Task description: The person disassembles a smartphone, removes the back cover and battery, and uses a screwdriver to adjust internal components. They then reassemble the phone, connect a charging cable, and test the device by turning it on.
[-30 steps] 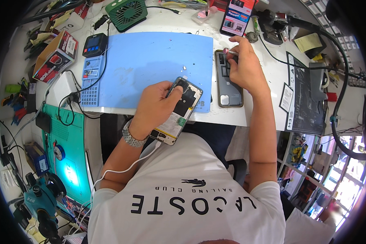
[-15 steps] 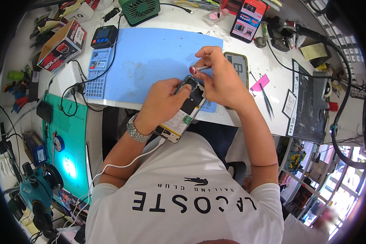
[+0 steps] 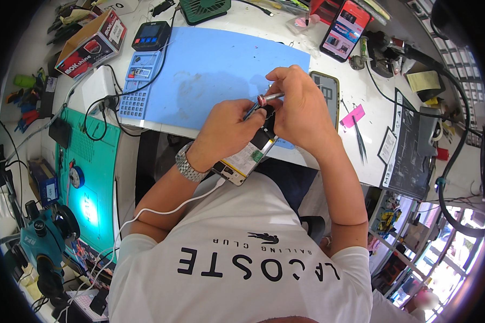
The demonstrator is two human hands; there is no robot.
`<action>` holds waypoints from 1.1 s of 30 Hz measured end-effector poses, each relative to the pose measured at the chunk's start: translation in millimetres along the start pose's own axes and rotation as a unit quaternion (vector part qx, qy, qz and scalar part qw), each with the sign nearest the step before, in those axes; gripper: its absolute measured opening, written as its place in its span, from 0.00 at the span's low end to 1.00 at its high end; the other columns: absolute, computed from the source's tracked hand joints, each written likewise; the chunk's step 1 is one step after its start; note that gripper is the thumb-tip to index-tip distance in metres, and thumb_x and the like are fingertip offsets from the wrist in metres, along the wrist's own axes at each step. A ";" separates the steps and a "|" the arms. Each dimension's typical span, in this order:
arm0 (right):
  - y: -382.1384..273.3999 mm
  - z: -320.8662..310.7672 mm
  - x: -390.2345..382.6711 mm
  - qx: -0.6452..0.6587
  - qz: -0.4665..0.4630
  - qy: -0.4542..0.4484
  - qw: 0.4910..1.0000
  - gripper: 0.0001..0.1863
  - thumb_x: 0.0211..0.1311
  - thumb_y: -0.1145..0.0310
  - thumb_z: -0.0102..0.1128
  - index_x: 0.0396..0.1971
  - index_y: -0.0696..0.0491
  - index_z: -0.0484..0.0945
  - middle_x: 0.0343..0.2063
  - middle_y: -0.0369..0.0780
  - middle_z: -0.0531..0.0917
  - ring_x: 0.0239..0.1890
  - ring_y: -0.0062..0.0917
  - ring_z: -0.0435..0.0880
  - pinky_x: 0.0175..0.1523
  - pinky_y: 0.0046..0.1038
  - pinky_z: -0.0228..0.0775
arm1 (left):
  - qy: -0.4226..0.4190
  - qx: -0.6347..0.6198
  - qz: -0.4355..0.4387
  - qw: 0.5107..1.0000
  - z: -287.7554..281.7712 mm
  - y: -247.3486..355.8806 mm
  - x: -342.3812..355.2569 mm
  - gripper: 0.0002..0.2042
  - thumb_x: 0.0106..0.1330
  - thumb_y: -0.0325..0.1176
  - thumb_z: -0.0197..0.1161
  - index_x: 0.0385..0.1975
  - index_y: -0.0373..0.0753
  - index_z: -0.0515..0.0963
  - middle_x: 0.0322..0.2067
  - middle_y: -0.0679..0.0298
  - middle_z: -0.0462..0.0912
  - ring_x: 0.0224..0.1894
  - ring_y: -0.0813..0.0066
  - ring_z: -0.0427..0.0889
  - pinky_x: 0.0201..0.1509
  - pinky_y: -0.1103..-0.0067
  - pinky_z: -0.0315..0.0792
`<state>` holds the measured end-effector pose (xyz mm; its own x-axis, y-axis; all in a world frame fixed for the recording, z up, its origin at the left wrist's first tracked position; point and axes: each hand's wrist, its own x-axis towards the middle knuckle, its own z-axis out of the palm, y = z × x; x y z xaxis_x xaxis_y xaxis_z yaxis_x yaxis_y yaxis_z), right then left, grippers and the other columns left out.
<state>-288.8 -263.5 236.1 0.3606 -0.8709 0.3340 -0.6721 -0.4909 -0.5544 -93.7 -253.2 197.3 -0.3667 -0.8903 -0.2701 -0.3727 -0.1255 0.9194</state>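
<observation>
My left hand (image 3: 224, 131), with a metal watch on the wrist, is wrapped round the upper part of an opened smartphone (image 3: 249, 157). Its back is off, baring a battery, a small green patch and dark inner parts; my fingers hide much of the upper end. A white cable (image 3: 184, 205) reaches the phone's lower end. In my right hand (image 3: 305, 111), thumb and fingers pinch a small screwdriver (image 3: 262, 100) with a red end cap, just above the phone's upper end. My thumbs nearly meet there. The screwdriver's tip cannot be made out.
A blue mat (image 3: 186, 81) covers the bench under a phone with its screen lit (image 3: 344, 30). To the right lie a phone back frame (image 3: 333, 89), tweezers (image 3: 360, 141) and a pink card (image 3: 352, 116). A microscope (image 3: 43, 247) stands left, over a green mat (image 3: 99, 145).
My left thumb has come up against the screwdriver's end, covering more of the phone's upper part. The screwdriver sits lower and closer to the phone. The whole view has shifted slightly.
</observation>
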 end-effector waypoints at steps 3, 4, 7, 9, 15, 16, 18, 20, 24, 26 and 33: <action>-2.1 -0.4 4.5 0.051 0.059 0.005 0.997 0.29 0.47 0.88 0.70 0.51 0.59 0.72 0.35 0.47 0.83 0.36 0.41 0.88 0.42 0.37 0.81 | -0.016 -0.003 -0.025 1.000 -1.8 2.7 -0.8 0.14 0.78 0.36 0.64 0.42 0.27 0.84 0.24 0.72 0.79 0.27 0.90 0.68 0.28 0.80 0.65; -2.9 -1.9 6.8 0.073 0.094 -0.001 0.993 0.28 0.47 0.88 0.69 0.51 0.59 0.72 0.34 0.47 0.84 0.35 0.40 0.88 0.41 0.37 0.81 | -0.019 -0.007 -0.030 0.999 -2.0 3.1 -0.7 0.14 0.78 0.36 0.64 0.42 0.27 0.84 0.24 0.72 0.79 0.26 0.90 0.68 0.27 0.80 0.65; 1.5 -3.4 14.7 0.147 0.169 -0.022 0.974 0.26 0.48 0.87 0.67 0.49 0.61 0.71 0.30 0.47 0.86 0.33 0.38 0.90 0.41 0.35 0.81 | -0.020 0.003 -0.024 1.000 -1.8 4.0 -0.2 0.14 0.78 0.36 0.64 0.41 0.28 0.84 0.23 0.72 0.79 0.26 0.90 0.68 0.27 0.80 0.64; 4.4 -4.5 18.6 0.151 0.195 -0.045 0.968 0.24 0.50 0.85 0.67 0.49 0.62 0.71 0.28 0.46 0.86 0.34 0.35 0.91 0.42 0.33 0.81 | -0.020 0.022 -0.023 0.999 -2.9 5.2 -0.3 0.14 0.78 0.36 0.64 0.41 0.28 0.84 0.24 0.71 0.80 0.26 0.90 0.69 0.27 0.80 0.65; 7.7 -6.9 28.5 0.177 0.289 -0.098 0.936 0.20 0.54 0.82 0.70 0.47 0.61 0.74 0.30 0.42 0.87 0.35 0.25 0.88 0.44 0.28 0.79 | -0.023 -0.008 -0.030 0.999 -0.7 1.9 -0.1 0.13 0.79 0.35 0.64 0.43 0.27 0.84 0.27 0.68 0.85 0.27 0.90 0.75 0.28 0.82 0.69; 7.0 -7.7 29.6 0.183 0.307 -0.106 0.928 0.20 0.55 0.83 0.71 0.46 0.60 0.74 0.31 0.41 0.87 0.35 0.21 0.86 0.46 0.26 0.78 | -0.024 -0.017 -0.031 0.999 -0.3 1.5 -0.2 0.14 0.79 0.35 0.63 0.43 0.26 0.84 0.28 0.67 0.86 0.28 0.90 0.76 0.29 0.82 0.71; 11.4 -6.6 32.0 0.156 0.324 -0.116 0.926 0.20 0.54 0.81 0.72 0.45 0.60 0.75 0.31 0.40 0.87 0.34 0.21 0.86 0.45 0.25 0.77 | -0.027 -0.021 -0.038 0.999 0.1 1.3 0.4 0.14 0.79 0.34 0.63 0.44 0.26 0.85 0.29 0.67 0.87 0.29 0.89 0.77 0.30 0.82 0.72; 17.5 -3.6 34.1 0.164 0.342 -0.121 0.917 0.20 0.53 0.80 0.73 0.45 0.60 0.76 0.32 0.40 0.87 0.35 0.21 0.86 0.46 0.25 0.77 | -0.025 -0.023 -0.033 0.999 1.1 -1.9 1.7 0.14 0.79 0.34 0.63 0.45 0.25 0.85 0.30 0.66 0.88 0.29 0.89 0.78 0.30 0.82 0.72; 27.7 1.5 32.6 0.209 0.359 -0.126 0.901 0.21 0.51 0.79 0.74 0.45 0.60 0.76 0.32 0.40 0.87 0.35 0.21 0.86 0.46 0.25 0.77 | -0.023 -0.031 -0.028 0.999 2.5 -9.1 2.8 0.14 0.79 0.34 0.63 0.45 0.25 0.84 0.30 0.66 0.88 0.29 0.89 0.78 0.31 0.82 0.73; 27.1 -0.7 32.6 0.226 0.362 -0.126 0.896 0.21 0.51 0.79 0.74 0.45 0.60 0.76 0.32 0.39 0.87 0.35 0.21 0.85 0.46 0.24 0.77 | -0.029 -0.023 -0.039 0.999 0.2 -3.9 2.0 0.14 0.79 0.35 0.64 0.45 0.25 0.84 0.30 0.65 0.88 0.30 0.89 0.78 0.31 0.82 0.73; 23.6 -2.4 36.5 0.193 0.371 -0.130 0.899 0.18 0.49 0.78 0.73 0.41 0.59 0.78 0.30 0.38 0.85 0.33 0.19 0.83 0.45 0.23 0.75 | -0.026 -0.029 -0.038 0.999 0.1 3.0 0.1 0.15 0.78 0.35 0.64 0.45 0.25 0.84 0.31 0.64 0.89 0.30 0.88 0.79 0.32 0.82 0.74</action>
<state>-293.0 -306.8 237.1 0.0781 -0.9133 -0.3997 -0.5332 0.3005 -0.7909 -95.0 -253.7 200.0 -0.3840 -0.8530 -0.3533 -0.3520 -0.2185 0.9101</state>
